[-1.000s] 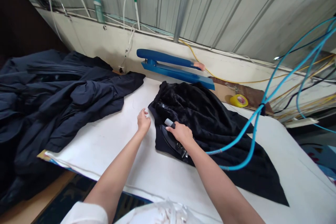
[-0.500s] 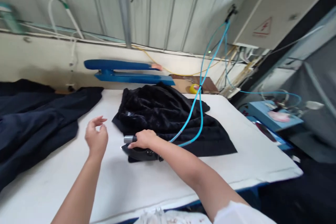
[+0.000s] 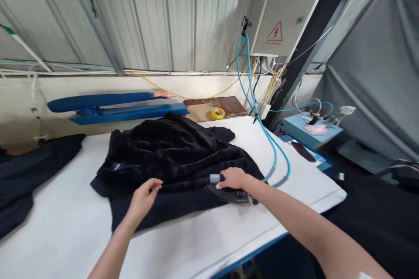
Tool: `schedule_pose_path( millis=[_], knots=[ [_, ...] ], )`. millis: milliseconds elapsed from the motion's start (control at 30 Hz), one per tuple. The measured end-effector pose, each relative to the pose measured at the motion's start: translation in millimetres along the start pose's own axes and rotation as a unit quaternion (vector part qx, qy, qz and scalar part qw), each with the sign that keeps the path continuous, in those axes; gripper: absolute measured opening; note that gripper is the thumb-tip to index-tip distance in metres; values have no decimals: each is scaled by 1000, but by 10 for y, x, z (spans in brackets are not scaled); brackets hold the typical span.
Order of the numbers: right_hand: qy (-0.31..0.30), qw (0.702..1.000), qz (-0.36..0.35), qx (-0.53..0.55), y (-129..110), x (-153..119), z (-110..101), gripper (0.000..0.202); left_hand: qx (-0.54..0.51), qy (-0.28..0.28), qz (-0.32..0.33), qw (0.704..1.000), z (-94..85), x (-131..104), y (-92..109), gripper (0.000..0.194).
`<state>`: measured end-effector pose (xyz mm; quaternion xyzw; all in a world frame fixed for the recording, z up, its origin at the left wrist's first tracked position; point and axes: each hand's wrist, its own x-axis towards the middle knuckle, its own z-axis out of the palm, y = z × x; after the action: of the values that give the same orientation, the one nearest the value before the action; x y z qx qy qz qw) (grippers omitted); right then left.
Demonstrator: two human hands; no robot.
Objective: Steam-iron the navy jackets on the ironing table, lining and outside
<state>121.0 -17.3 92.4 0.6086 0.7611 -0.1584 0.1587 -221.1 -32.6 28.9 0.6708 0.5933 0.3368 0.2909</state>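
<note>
A black garment with a plush, furry side (image 3: 176, 148) lies spread on the white-covered table (image 3: 183, 248), its smooth flat strip along the front edge. My right hand (image 3: 234, 178) is wrapped around the handle of a steam iron (image 3: 229, 195), which rests at the right part of that strip. Two light blue hoses (image 3: 273, 144) run from the iron up to the wall side. My left hand (image 3: 144, 200) is over the garment's left front part, thumb and fingers pinched together at the fold where plush meets smooth cloth.
More dark cloth (image 3: 19, 178) lies at the table's left. Along the back wall stand a blue sleeve-pressing board (image 3: 124, 111) and a yellow tape roll (image 3: 217, 113) on a brown board. An electrical box (image 3: 278, 17) hangs above; a light blue machine (image 3: 307, 128) stands right.
The iron in my right hand has moved right along the garment's front strip. My left hand came from above the bare table onto the garment, its fingers closing. The view has turned right.
</note>
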Motion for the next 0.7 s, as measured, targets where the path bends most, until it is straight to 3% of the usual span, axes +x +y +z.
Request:
schedule_pose_path(
  millis=[100,200,300,400,467,567,633,700],
  knots=[
    [6,999,31,13,811,-133,54,66,84,-94,13,992,484,41,315,17],
    [11,997,70,33,1576,-151,112,66,196,-177,-20,964,842,77,602,21],
    [29,993,111,43,2235,-33,130,68,289,-229,-64,927,1061,67,774,35],
    [53,988,135,60,2706,194,74,68,328,-229,-88,912,1157,-8,851,46],
    [68,981,170,64,2856,389,-11,67,331,-220,-95,913,1159,-84,874,54],
    [194,964,180,-18,2751,707,-165,55,338,-214,-119,909,1098,-196,878,64],
    [262,960,74,-67,2479,896,-232,41,352,-204,-140,903,1044,-248,852,69],
    [221,973,-40,-53,2128,1048,-237,36,364,-182,-152,901,995,-277,799,70]
  ],
)
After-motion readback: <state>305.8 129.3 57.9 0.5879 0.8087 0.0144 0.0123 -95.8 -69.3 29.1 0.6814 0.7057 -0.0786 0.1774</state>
